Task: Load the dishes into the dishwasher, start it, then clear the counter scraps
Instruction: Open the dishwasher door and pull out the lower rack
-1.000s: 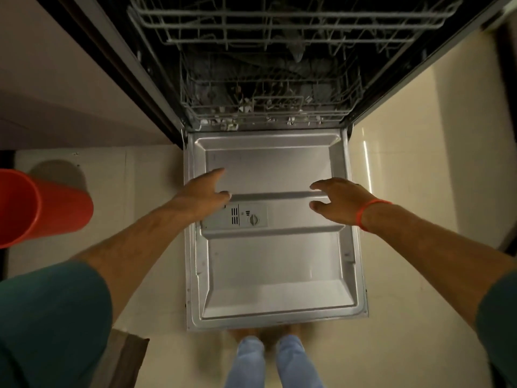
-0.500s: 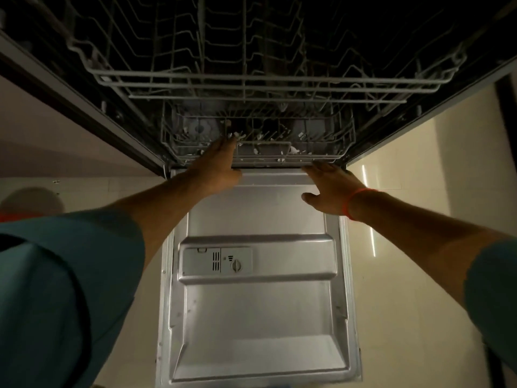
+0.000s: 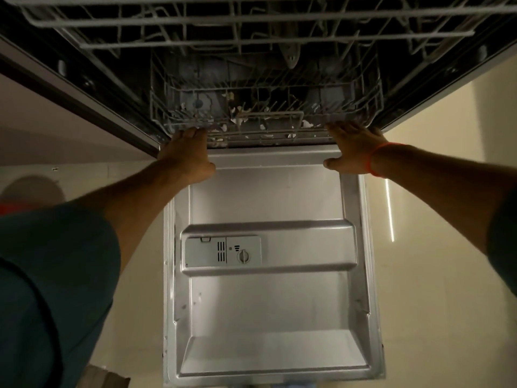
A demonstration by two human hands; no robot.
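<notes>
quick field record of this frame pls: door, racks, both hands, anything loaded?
door: dishwasher door fully open, lying flat
detergent dispenser: on the inner door panel, lid closed
lower rack: inside the tub, no dishes visible
upper rack: overhead in view, no dishes visible
left hand: at the lower rack's front left edge, fingers reaching its rim
right hand: at the front right edge, orange wristband on the wrist
grip: cannot tell whether the fingers curl around the wire

A pale tiled floor bears a bright streak of reflected light at right.
</notes>
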